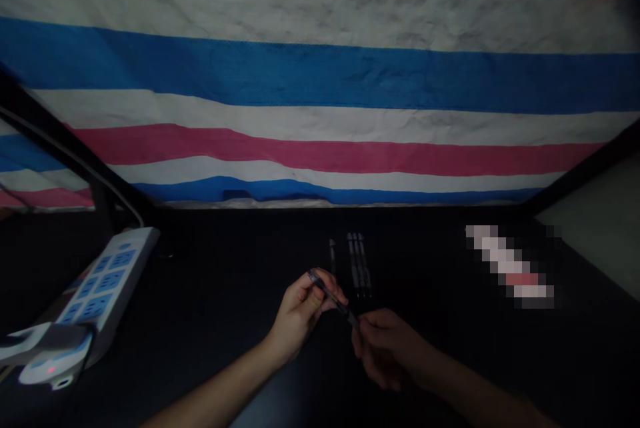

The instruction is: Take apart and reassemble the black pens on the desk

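A dark, slender pen (336,301) slants between my two hands, its upper end pointing up and to the left. My left hand (306,305) is closed around the upper part of the pen, thumb and fingers pressed on it. At the lower end, my right hand (383,341) pinches the pen with fingers curled; deep shadow hides some of them. Just beyond my hands, three similar pens (359,261) lie side by side on the black table (225,295). A single pen (333,253) lies to their left, partly hidden behind my left hand.
A white power strip (127,261) with blue socket faces lies at the left, a plug adapter (47,341) and cable at its near end. A blurred-out pale object (507,265) lies at the right. Behind the table hangs a striped sheet (320,75). The light is dim.
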Motion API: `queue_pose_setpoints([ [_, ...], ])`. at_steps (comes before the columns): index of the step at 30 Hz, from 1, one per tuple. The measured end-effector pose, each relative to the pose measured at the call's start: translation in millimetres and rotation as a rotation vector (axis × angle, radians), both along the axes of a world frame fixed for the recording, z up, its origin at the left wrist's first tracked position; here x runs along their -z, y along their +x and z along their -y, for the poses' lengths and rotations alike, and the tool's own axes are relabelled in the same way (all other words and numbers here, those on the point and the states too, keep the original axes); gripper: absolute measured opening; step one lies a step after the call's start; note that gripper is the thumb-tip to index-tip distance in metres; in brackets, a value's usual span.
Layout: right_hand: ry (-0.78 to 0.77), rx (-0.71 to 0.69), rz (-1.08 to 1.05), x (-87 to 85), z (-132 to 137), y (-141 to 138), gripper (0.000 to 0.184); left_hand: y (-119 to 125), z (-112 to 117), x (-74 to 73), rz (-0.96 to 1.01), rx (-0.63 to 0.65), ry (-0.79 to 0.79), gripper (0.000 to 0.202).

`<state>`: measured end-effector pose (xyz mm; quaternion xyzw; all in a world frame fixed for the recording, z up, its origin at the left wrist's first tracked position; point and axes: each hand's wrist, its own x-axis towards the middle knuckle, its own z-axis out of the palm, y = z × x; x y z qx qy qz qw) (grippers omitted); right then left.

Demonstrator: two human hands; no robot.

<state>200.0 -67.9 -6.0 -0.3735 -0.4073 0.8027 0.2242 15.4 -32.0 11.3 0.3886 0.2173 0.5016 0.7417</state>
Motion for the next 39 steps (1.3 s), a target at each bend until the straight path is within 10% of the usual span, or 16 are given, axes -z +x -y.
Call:
queue_pose_setpoints([
  [4, -0.078, -0.063, -0.016, 2.5, -1, 1, 0.054, 0, 0, 2.1, 0.034, 0.019, -0.014, 0.017],
  [11, 0.360, 0.179, 0.131, -4.0, -2, -4, 0.046, -6, -8, -0.8, -0.233, -0.127, 0.124, 0.039],
  [39, 0.262, 0.182, 0.099, -3.1, -7, -1, 0.045, -8, -15, -3.7, -0.409, -0.187, 0.070, 0.034],
])
